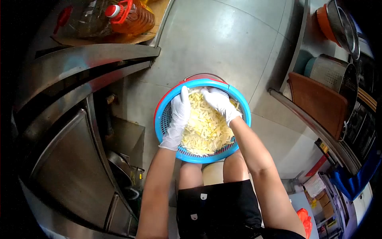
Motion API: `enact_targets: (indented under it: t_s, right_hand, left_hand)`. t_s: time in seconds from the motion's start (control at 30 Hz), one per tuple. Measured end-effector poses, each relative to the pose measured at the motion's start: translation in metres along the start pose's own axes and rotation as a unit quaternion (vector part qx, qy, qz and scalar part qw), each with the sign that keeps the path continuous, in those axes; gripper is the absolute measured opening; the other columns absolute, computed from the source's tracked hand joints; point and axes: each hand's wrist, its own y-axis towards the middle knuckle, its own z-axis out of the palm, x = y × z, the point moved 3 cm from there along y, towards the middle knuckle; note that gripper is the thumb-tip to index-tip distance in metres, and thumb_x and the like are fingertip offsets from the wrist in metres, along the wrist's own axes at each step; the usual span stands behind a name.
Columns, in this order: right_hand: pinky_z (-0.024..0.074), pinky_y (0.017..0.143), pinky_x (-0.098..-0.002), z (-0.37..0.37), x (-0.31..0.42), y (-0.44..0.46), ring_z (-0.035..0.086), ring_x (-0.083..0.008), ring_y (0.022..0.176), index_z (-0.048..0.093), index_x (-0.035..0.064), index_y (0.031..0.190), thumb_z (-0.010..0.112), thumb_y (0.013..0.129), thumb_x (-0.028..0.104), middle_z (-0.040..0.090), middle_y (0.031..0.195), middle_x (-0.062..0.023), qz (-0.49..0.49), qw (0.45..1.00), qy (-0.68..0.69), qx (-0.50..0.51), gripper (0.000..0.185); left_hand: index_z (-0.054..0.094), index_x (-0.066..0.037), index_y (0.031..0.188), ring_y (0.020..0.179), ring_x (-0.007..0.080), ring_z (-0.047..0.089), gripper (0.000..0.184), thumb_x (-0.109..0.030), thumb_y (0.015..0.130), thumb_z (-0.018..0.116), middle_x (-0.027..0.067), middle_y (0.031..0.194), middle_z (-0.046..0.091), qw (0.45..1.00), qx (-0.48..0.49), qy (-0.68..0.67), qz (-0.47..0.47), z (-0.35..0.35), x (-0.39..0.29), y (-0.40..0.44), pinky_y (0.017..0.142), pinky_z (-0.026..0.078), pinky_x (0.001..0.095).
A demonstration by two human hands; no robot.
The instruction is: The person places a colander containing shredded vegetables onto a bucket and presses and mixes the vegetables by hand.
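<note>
A blue plastic colander [246, 119] sits in front of my knees, inside or on a red bucket [157, 106] whose rim and wire handle show behind it. Pale yellow vegetable strips [205, 125], perhaps potato or bamboo shoot, fill much of it. White gloves cover both hands. My left hand [179, 115] lies along the left inner side, fingers stretched forward against the strips. At the far right side, my right hand [218, 102] bends its fingers into the strips, and its fingertips are partly hidden among them.
To the left stands a steel counter [91, 55] with a cabinet below. An oil jug [131, 18] stands at the upper left. On the right, a steel shelf holds a brown cutting board [318, 103], a perforated pot [332, 71] and bowls. Grey tiles [215, 40] cover the floor.
</note>
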Motion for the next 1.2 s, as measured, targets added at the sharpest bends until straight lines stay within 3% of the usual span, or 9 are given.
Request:
enact_targets:
  t_s: [0.1,0.23,0.33,0.53,0.67,0.8,1.0,1.1,1.2]
  right_hand:
    - [0.0511,0.081,-0.0459,0.003,0.004,-0.010,0.066,-0.0397,0.084,0.068,0.0026,0.102,0.043,0.093,0.046,0.068,0.091,-0.0244,-0.001,0.999,-0.035,0.007,0.051]
    - [0.0513,0.080,-0.0460,0.012,0.003,-0.021,0.066,-0.0394,0.083,0.065,0.0004,0.102,0.047,0.092,0.043,0.068,0.090,-0.0243,0.004,0.995,-0.008,-0.097,0.047]
    - [0.0509,0.080,-0.0465,0.014,0.008,-0.029,0.064,-0.0401,0.087,0.063,0.0000,0.103,0.055,0.091,0.036,0.066,0.094,-0.0248,-0.040,0.976,-0.031,-0.214,0.038]
    - [0.0440,0.096,-0.0446,-0.009,-0.007,-0.018,0.058,-0.0399,0.110,0.062,-0.0005,0.112,0.042,0.099,0.045,0.063,0.114,-0.0274,0.053,0.989,0.137,0.010,0.052]
    - [0.0416,0.102,-0.0434,-0.003,-0.009,0.008,0.055,-0.0377,0.120,0.058,0.0051,0.127,0.045,0.098,0.044,0.060,0.127,-0.0226,-0.016,0.988,0.090,0.123,0.050]
    - [0.0433,0.099,-0.0441,-0.006,-0.007,-0.022,0.057,-0.0412,0.114,0.060,0.0063,0.122,0.042,0.093,0.056,0.063,0.116,-0.0252,-0.004,0.985,0.058,0.165,0.060]
    - [0.0177,0.112,-0.0638,0.007,-0.002,-0.094,0.043,-0.0380,0.130,0.065,0.0142,0.122,0.055,0.086,0.047,0.055,0.134,-0.0154,-0.153,0.961,-0.227,-0.046,0.049]
    - [0.0158,0.112,-0.0654,0.015,-0.007,-0.097,0.043,-0.0409,0.129,0.065,0.0120,0.122,0.055,0.085,0.047,0.052,0.138,-0.0162,-0.138,0.965,-0.216,-0.058,0.051]
    - [0.0326,0.099,-0.0571,0.019,-0.004,-0.087,0.050,-0.0345,0.115,0.067,0.0110,0.113,0.059,0.082,0.042,0.058,0.126,-0.0132,-0.146,0.963,-0.204,-0.102,0.044]
  left_hand:
    - [0.060,0.003,0.114,0.101,0.0388,0.060,0.036,-0.026,0.097,0.048,0.0250,0.109,0.064,0.947,-0.036,0.238,0.212,-0.002,-0.016,-0.022,0.091,0.046,0.0466]
    - [0.058,0.001,0.124,0.115,0.0373,0.055,0.038,-0.018,0.091,0.057,0.0207,0.123,0.060,0.877,0.009,0.237,0.418,-0.005,-0.025,-0.033,0.101,0.041,0.0465]
    - [0.057,0.000,0.126,0.120,0.0369,0.053,0.041,-0.021,0.091,0.057,0.0201,0.127,0.058,0.895,0.079,0.246,0.363,0.000,-0.018,-0.018,0.105,0.038,0.0454]
    - [0.066,-0.003,0.112,0.094,0.0402,0.064,0.037,-0.033,0.092,0.058,0.0230,0.102,0.067,0.955,0.110,0.161,0.223,0.004,-0.007,0.006,0.087,0.049,0.0490]
    - [0.066,-0.004,0.115,0.100,0.0403,0.063,0.044,-0.040,0.094,0.053,0.0239,0.108,0.066,0.959,0.178,0.205,0.083,0.010,0.011,0.017,0.089,0.049,0.0477]
    - [0.065,-0.007,0.120,0.112,0.0378,0.059,0.044,-0.040,0.093,0.052,0.0191,0.116,0.066,0.965,0.154,0.172,0.123,0.007,0.020,-0.005,0.099,0.042,0.0489]
    - [0.053,-0.012,0.136,0.136,0.0367,0.035,0.052,-0.035,0.089,0.056,0.0108,0.140,0.050,0.917,0.104,0.332,0.198,0.002,0.017,-0.086,0.111,0.021,0.0572]
    - [0.057,-0.010,0.131,0.130,0.0349,0.040,0.046,-0.027,0.088,0.056,0.0110,0.135,0.053,0.915,0.038,0.342,0.210,0.012,0.017,-0.089,0.109,0.026,0.0520]
    - [0.063,-0.009,0.121,0.120,0.0323,0.048,0.038,-0.025,0.088,0.056,0.0103,0.125,0.058,0.922,-0.026,0.318,0.218,0.021,0.029,-0.078,0.103,0.035,0.0475]
